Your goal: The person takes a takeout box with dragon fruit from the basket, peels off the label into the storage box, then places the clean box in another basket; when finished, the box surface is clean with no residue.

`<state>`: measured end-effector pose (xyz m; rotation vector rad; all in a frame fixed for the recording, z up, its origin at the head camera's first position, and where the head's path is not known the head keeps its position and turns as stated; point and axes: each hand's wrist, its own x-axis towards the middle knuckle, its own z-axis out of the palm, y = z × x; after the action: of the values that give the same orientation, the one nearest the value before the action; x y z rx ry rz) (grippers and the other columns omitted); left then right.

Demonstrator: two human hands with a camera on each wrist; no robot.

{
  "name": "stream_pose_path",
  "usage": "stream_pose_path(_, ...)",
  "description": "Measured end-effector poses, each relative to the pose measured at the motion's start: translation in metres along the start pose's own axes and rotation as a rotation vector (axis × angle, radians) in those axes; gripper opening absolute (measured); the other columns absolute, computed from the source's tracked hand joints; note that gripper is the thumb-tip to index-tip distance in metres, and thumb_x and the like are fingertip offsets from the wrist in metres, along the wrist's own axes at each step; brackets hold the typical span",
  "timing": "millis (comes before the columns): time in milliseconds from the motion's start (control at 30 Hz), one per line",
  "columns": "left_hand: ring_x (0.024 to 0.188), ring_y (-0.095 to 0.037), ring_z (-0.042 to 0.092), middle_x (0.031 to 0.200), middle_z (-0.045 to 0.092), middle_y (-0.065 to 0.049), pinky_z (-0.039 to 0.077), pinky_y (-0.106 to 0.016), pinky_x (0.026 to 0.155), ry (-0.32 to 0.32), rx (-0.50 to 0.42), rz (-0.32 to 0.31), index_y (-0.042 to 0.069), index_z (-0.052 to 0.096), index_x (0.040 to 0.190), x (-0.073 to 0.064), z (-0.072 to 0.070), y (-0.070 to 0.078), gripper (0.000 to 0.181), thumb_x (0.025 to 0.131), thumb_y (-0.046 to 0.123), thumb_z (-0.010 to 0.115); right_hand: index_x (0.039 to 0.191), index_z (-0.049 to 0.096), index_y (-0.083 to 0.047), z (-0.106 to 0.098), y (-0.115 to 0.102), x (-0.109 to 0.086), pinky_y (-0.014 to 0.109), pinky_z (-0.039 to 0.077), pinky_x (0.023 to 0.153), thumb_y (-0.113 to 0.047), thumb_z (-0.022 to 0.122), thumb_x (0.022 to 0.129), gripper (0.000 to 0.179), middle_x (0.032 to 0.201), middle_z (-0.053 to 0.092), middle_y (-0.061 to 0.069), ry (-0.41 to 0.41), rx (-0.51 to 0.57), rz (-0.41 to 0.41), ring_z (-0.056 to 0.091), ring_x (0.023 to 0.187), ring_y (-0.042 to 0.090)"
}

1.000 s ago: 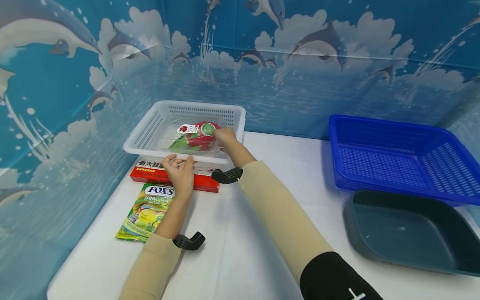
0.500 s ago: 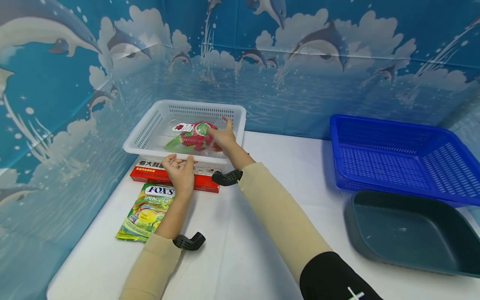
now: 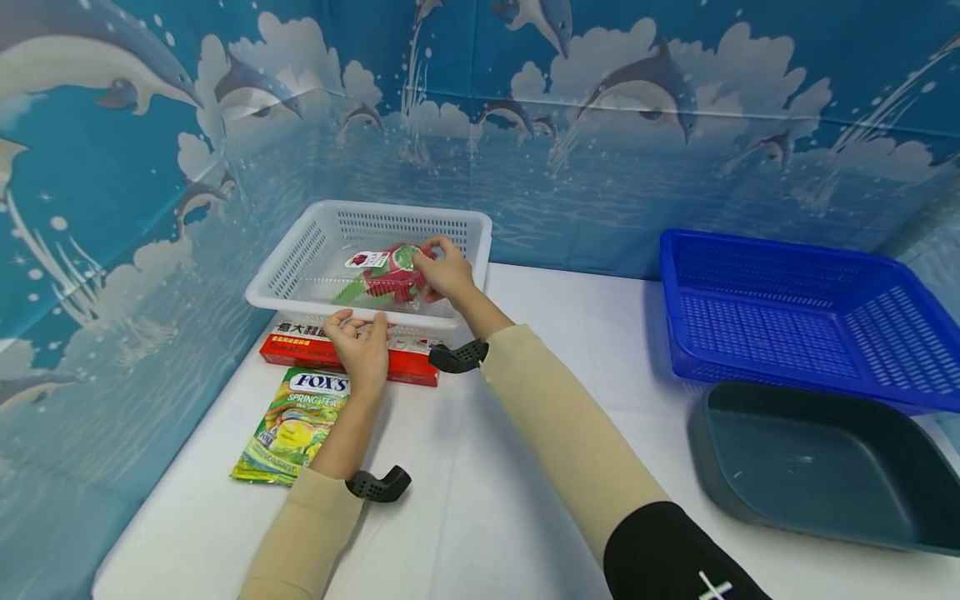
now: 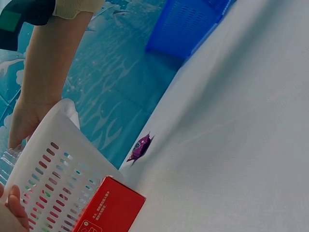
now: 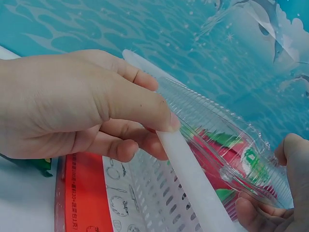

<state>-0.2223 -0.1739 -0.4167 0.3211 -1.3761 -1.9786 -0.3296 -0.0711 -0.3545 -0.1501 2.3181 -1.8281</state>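
Observation:
A clear plastic clamshell box (image 3: 368, 259) with a white label sits inside the white slotted basket (image 3: 258, 290). Through its lid shows a red and green dragon fruit (image 3: 397, 265). In the head view my right hand (image 3: 452, 273) holds the right end of the box; the right wrist view shows its thumb and fingers pinching the clear edge. My left hand (image 3: 363, 354) grips the basket's front rim, thumb on top and fingers below, plain in the right wrist view. A red tomato sauce box (image 3: 408, 365) lies against the basket's front.
A green and yellow FOX'S candy bag (image 3: 296, 421) lies at front left. On the right stand a blue basket (image 3: 671, 317) and a dark green tub (image 3: 712, 467). The left wrist view shows a small purple packet (image 4: 140, 147) on the white cloth.
My right hand spreads its fingers half a second ago, then closes on the box's right end. The clamshell box has shifted slightly left in the basket. The left hand stays put.

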Motion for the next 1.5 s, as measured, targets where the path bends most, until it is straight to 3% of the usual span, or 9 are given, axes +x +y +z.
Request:
stream_pose_path(200, 0.061, -0.013, 0.056, 0.087, 0.045, -0.006, 0.049, -0.018, 0.058, 0.004, -0.002, -0.001, 0.008, 0.034, 0.115, -0.001, -0.001, -0.001, 0.042, 0.088, -0.006, 0.061, 0.104, 0.052, -0.018, 0.000, 0.000, -0.003, 0.057, 0.055, 0.073, -0.021, 0.055, 0.094, 0.011, 0.051, 0.044, 0.004, 0.004, -0.021, -0.023, 0.045, 0.038, 0.013)
stream_pose_path(600, 0.065, -0.020, 0.058, 0.088, 0.044, -0.006, 0.050, -0.019, 0.058, -0.010, -0.006, 0.003, 0.009, 0.033, 0.114, 0.000, -0.001, -0.002, 0.041, 0.088, -0.007, 0.060, 0.102, 0.053, -0.016, -0.004, -0.002, -0.007, 0.059, 0.054, 0.072, -0.021, 0.054, 0.094, 0.009, 0.053, 0.043, 0.004, 0.016, -0.016, -0.056, 0.045, 0.039, 0.014)
stream_pose_path(800, 0.063, -0.017, 0.056, 0.087, 0.043, -0.006, 0.049, -0.019, 0.058, -0.008, 0.006, 0.000, 0.009, 0.032, 0.114, -0.001, -0.002, 0.000, 0.041, 0.088, -0.008, 0.060, 0.105, 0.053, -0.019, -0.011, -0.005, -0.011, 0.054, 0.056, 0.068, -0.024, 0.055, 0.094, 0.011, 0.063, 0.048, 0.003, 0.030, -0.011, -0.112, 0.047, 0.041, 0.013)
stream_pose_path(1067, 0.062, -0.015, 0.056, 0.087, 0.042, -0.006, 0.049, -0.019, 0.059, -0.018, 0.000, 0.002, 0.008, 0.032, 0.113, 0.000, -0.001, 0.000, 0.041, 0.088, -0.007, 0.060, 0.108, 0.054, -0.019, -0.027, -0.011, -0.017, 0.048, 0.056, 0.060, -0.025, 0.056, 0.094, 0.015, 0.049, 0.041, -0.001, 0.035, 0.045, -0.168, 0.046, 0.039, 0.014)
stream_pose_path(1200, 0.061, -0.013, 0.056, 0.088, 0.042, -0.007, 0.048, -0.018, 0.057, -0.015, -0.007, -0.002, 0.008, 0.032, 0.113, -0.001, -0.001, 0.000, 0.041, 0.088, -0.008, 0.060, 0.111, 0.055, -0.016, -0.035, -0.016, -0.022, 0.051, 0.056, 0.061, -0.023, 0.055, 0.094, 0.019, 0.049, 0.045, 0.001, 0.031, 0.070, -0.184, 0.047, 0.039, 0.015)
stream_pose_path(1500, 0.063, -0.016, 0.058, 0.088, 0.044, -0.008, 0.049, -0.020, 0.058, -0.027, -0.014, 0.002, 0.008, 0.032, 0.113, -0.001, -0.002, 0.000, 0.040, 0.089, -0.007, 0.060, 0.113, 0.055, -0.012, -0.057, -0.029, -0.031, 0.037, 0.052, 0.047, -0.018, 0.053, 0.095, 0.020, 0.050, 0.040, 0.000, 0.013, 0.090, -0.244, 0.042, 0.038, 0.015)
